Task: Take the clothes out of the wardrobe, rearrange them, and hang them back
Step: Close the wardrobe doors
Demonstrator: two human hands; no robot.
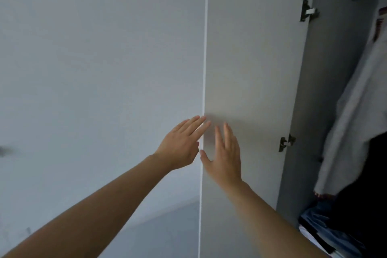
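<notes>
An open wardrobe door (251, 58), pale grey, stands in front of me with its free edge running down the middle of the view. My left hand (181, 144) reaches to that edge with straight fingers. My right hand (224, 153) lies flat against the door's inner face, fingers straight. Neither hand holds anything. At the far right, inside the wardrobe, hangs a white garment (356, 111) beside a dark garment (368, 184). Folded blue and white clothes (322, 228) are stacked below them.
A plain pale wall (94, 69) fills the left half. Two metal hinges, the upper hinge (307, 11) and the lower hinge (285, 142), join the door to the grey wardrobe side panel (326, 90). Floor shows at the bottom centre.
</notes>
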